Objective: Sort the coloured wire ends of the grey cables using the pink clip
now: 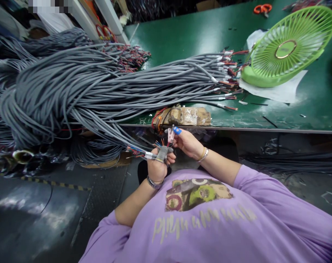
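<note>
My left hand [157, 168] is closed around the end of a grey cable [148, 155], with grey covers on some fingers. Thin coloured wires [162, 143] fan out above these fingers, and more stripped wire ends [135, 150] lie just left of the hand. Close beside it, my right hand [188, 143], with blue tape on a fingertip, pinches a small pinkish piece [170, 135] whose kind I cannot make out. Both hands are in front of the bench edge, above my lap. From the left hand, cables run up to a large grey cable bundle [100, 84].
The green bench [199, 33] carries a taped wooden block [192, 115] at its front edge. A green fan [286, 49] stands on white paper [285, 91] at the right. Orange-handled scissors [262, 9] lie farther back. Coiled cables [97, 149] sit below the bench.
</note>
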`<state>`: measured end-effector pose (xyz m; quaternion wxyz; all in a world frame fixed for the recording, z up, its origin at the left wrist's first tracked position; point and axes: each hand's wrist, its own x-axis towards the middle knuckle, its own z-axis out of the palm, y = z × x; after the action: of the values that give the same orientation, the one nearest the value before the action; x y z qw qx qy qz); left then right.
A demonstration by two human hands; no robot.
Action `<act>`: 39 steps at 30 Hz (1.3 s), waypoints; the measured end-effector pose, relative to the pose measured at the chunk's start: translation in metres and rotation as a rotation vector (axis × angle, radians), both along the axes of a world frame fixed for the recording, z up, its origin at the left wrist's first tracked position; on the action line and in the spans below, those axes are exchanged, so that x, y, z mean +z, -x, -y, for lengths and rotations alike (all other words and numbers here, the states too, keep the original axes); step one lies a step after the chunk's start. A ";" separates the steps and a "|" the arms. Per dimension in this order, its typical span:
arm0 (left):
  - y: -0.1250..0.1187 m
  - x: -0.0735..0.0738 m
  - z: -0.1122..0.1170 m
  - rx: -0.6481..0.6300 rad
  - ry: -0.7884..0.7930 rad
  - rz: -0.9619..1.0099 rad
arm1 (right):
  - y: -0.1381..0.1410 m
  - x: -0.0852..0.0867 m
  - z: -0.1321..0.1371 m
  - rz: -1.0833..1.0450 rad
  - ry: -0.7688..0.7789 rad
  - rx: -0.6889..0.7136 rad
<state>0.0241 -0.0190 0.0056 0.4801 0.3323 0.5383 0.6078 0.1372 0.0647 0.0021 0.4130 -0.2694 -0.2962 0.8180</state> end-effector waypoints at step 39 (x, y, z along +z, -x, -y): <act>0.007 -0.007 0.023 -0.106 0.003 -0.131 | -0.034 -0.006 -0.005 0.103 0.116 0.487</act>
<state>0.0167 -0.0416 -0.0012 0.4758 0.3985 0.5509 0.5579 0.1716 0.0697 -0.0044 0.1720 -0.2547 -0.3254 0.8943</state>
